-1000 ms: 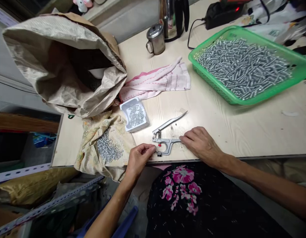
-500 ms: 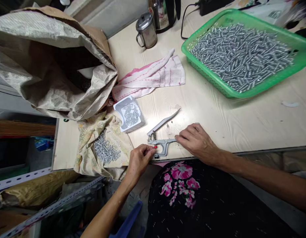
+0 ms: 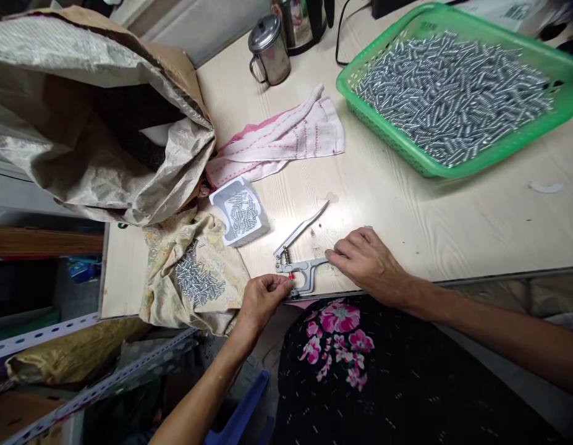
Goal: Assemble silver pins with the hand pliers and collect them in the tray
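Grey hand pliers (image 3: 309,272) with a spring and a red part lie at the table's front edge, their upper lever raised. My left hand (image 3: 266,296) is closed, thumb and fingertips pinched at the jaw beside the red part; what they hold is too small to make out. My right hand (image 3: 367,262) has its fingers closed on the end of the pliers' lower handle. Small metal pieces (image 3: 198,278) are heaped on a patterned cloth (image 3: 161,247) left of my left hand. More pieces fill part of a white box (image 3: 261,230) behind it.
A green basket (image 3: 388,145) full of metal pieces stands at the back right. A pink-white towel (image 3: 309,133) and a metal mug (image 3: 273,59) are behind the pliers. A large open sack (image 3: 175,179) stands at the left.
The view has shifted slightly. Both hands stay at the pliers, in nearly the same pose, and the lever is still raised.
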Motion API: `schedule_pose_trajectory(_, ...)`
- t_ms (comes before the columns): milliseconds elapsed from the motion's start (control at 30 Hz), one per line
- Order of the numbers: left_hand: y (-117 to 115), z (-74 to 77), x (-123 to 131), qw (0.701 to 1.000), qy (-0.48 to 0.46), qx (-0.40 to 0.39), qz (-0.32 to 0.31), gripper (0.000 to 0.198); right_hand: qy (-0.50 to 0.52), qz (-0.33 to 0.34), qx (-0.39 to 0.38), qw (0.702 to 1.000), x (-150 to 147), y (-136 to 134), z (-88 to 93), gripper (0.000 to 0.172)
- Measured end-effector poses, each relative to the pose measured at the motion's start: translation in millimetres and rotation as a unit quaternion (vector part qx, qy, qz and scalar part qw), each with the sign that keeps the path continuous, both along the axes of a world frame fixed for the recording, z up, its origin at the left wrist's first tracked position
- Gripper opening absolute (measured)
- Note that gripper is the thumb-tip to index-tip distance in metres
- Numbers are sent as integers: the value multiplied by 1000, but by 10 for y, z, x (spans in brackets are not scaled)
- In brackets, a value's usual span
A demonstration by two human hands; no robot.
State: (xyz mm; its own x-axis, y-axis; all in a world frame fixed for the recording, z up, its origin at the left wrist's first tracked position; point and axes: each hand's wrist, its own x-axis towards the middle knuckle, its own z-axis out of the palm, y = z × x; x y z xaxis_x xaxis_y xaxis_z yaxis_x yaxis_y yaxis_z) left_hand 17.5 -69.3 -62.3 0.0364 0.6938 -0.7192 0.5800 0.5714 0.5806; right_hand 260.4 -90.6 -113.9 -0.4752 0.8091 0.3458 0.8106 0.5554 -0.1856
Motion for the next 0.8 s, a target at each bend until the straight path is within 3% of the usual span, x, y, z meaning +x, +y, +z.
schedule_pose_trajectory(300, -90, -43, -5, 1000, 6, -8, -8, 60, -15, 13, -66, 998, 34, 94, 142, 16)
schedule_pose_trajectory(533, -40, -32, 6, 1000, -5, -28, -2, 53, -93, 6, -33, 995, 45, 633, 201, 28)
schedule_pose_trajectory(667, -9, -15, 12, 999, 3, -31, -24, 47, -119, 42, 0, 992, 35, 930, 137, 23)
schedule_pose_trajectory(800, 13, -15, 16, 998, 9, -35, -42, 46, -152, 105, 19, 983, 21, 1167, 104, 29)
